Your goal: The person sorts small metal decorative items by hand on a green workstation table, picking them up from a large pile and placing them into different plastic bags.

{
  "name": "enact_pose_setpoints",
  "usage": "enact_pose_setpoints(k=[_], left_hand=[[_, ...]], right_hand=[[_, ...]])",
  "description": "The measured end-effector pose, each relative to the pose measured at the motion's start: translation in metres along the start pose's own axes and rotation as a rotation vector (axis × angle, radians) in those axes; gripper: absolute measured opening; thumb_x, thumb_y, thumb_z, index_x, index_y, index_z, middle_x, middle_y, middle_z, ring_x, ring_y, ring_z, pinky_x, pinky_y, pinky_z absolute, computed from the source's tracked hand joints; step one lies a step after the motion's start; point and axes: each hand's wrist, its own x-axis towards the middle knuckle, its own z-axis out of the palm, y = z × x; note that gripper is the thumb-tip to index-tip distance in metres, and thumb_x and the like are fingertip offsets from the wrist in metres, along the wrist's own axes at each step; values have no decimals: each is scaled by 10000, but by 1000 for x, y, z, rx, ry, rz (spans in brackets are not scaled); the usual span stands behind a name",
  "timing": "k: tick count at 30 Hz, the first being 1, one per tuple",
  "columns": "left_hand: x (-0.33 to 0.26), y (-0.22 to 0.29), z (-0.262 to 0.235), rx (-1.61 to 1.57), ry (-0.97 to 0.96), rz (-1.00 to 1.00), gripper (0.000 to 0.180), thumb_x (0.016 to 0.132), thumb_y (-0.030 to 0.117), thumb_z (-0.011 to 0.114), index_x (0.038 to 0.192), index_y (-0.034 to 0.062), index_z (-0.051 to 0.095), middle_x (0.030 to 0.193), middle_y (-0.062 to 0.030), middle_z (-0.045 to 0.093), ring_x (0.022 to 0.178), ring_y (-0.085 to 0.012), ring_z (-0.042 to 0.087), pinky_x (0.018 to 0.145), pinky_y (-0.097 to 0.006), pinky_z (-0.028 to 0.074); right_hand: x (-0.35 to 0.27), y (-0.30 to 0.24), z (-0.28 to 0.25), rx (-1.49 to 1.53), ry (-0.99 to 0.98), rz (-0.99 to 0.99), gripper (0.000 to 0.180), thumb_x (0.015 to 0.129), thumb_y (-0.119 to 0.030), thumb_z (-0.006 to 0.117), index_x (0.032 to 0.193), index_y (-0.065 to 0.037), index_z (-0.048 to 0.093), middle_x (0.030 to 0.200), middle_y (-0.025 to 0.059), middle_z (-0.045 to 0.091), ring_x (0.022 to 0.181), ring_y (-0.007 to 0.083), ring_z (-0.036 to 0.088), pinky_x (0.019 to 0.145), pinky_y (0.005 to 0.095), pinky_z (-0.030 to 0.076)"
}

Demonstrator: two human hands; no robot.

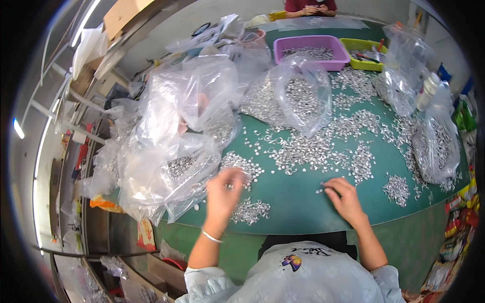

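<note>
My left hand [222,196] hovers over the near left part of the green table [298,204], its fingers curled and smeared by motion. Beside it lies a pile of small silver metal pieces [248,166]; a second pile of hook-like silver pieces [251,212] sits just below and right of the hand. My right hand [344,197] rests low at the table's near side, thumb and fingertips brought together. A tiny piece shows at those fingertips, too small to name. Farther in, a wide spread of silver metal pieces [303,151] covers the middle of the table.
Clear plastic bags [172,171] crowd the left side, and an open bag of metal pieces [298,96] stands behind. Another filled bag [437,146] is at right. A purple basin [308,43] and a yellow-green basin [361,53] stand far back, near another person [309,9].
</note>
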Motion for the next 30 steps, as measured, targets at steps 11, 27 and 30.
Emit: enact_pose_setpoints(k=[11,27,30], left_hand=[[85,-13,-11,38,303,124,90,852,42,665,909,-27,659,819,-113,688,729,-153,651,673,-278,519],[215,-51,-66,388,310,196,117,784,53,682,872,-18,714,788,-188,700,714,-282,688,691,-354,527],[197,-43,-65,415,441,315,176,836,57,632,978,-24,698,895,-184,703,830,-286,682,763,-356,514]], right_hand=[[-13,-11,7,25,-63,-64,136,815,-43,689,939,-1,649,940,140,642,888,333,605,800,399,480],[-22,-12,8,50,-67,-23,127,804,-4,676,927,16,650,926,149,642,867,329,610,781,389,487],[-18,-9,-1,19,-33,-25,120,807,7,668,923,26,645,926,153,637,869,324,606,782,383,486]])
